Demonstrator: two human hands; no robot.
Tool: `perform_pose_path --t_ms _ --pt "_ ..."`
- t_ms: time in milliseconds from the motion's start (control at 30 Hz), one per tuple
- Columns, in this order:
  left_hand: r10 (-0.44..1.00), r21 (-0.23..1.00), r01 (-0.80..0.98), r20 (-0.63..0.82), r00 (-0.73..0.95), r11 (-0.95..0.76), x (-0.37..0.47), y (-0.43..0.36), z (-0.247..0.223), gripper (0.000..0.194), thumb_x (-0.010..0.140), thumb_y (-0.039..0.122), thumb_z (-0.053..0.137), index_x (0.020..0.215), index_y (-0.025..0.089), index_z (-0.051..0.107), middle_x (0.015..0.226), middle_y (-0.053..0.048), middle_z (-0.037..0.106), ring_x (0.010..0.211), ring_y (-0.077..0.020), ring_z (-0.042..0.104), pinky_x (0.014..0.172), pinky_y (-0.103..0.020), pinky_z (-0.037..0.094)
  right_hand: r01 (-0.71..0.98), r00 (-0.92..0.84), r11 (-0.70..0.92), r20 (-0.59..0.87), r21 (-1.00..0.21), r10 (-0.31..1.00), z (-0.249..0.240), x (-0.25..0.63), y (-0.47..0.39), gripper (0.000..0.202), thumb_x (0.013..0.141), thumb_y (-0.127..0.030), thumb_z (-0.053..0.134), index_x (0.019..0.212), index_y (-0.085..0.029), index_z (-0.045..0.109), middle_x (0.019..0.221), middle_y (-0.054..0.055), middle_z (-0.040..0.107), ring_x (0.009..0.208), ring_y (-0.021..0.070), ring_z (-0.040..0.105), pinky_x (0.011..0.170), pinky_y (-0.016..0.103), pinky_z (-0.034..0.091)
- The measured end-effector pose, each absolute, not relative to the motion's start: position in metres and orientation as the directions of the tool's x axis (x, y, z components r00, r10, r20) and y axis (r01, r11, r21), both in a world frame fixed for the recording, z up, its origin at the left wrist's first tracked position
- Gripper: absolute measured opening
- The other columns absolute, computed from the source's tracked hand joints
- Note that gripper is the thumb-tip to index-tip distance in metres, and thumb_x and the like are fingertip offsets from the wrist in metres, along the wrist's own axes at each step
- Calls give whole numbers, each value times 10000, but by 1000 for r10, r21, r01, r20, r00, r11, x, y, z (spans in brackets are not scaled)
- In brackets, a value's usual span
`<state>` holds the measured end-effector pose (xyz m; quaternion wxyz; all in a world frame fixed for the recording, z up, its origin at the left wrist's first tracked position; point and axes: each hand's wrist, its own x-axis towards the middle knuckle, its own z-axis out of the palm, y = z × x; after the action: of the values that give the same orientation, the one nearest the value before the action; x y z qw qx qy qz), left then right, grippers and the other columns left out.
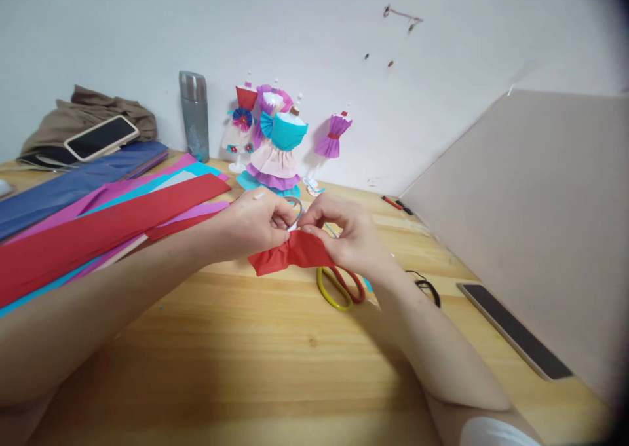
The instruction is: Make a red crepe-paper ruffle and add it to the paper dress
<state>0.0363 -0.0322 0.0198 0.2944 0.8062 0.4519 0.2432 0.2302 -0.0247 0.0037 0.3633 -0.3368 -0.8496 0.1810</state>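
A short strip of red crepe paper (309, 249) is held up over the table, its upper edge gathered into creases. My left hand (260, 217) pinches that edge near the middle, fingers closed. My right hand (346, 230) grips the strip toward its right end between thumb and fingers. Behind my fingers shows part of a pale ring, perhaps a tape roll (298, 209). Just below the paper lie scissors with yellow and red handles (335, 302), their blades hidden behind the paper and my hand.
Long folded sheets of coloured crepe paper (122, 213) cover the left side. Small dress forms in paper dresses (289, 131) stand at the wall beside a grey bottle (194, 115). A phone (102, 138) rests on brown cloth; a dark flat device (514, 328) lies at right.
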Motion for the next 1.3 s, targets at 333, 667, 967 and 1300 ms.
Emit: perform_pose_path --t_ms 333,667,967,1300 --pt "861 708 550 165 481 -443 36 -28 14 124 720 101 568 690 115 689 598 39 524 609 -90 465 552 -209 311 431 -445 727 575 -535 687 -3 228 -21 120 795 -177 665 710 -209 585 707 -1 613 614 136 562 595 280 466" --pt "756 687 438 252 604 -579 29 -23 11 141 705 62 563 668 133 680 594 49 515 579 -75 445 559 -198 317 297 -333 397 296 -868 895 -8 229 -6 398 593 -450 877 647 -202 570 589 -33 555 520 110 495 492 260 384" --pt "784 835 399 61 618 -379 24 -12 10 177 757 141 553 606 141 644 555 18 576 539 -96 544 543 -186 394 302 -373 479 360 -824 855 -6 226 -11 357 646 -424 864 609 -196 591 610 -14 592 562 118 519 556 276 432" --pt "785 734 427 229 576 -528 28 -20 10 212 740 150 588 530 134 618 490 44 442 500 -60 347 473 -204 235 203 -349 222 142 -954 926 -5 221 -16 397 529 -387 926 595 -189 589 540 -44 554 501 94 486 492 238 371"
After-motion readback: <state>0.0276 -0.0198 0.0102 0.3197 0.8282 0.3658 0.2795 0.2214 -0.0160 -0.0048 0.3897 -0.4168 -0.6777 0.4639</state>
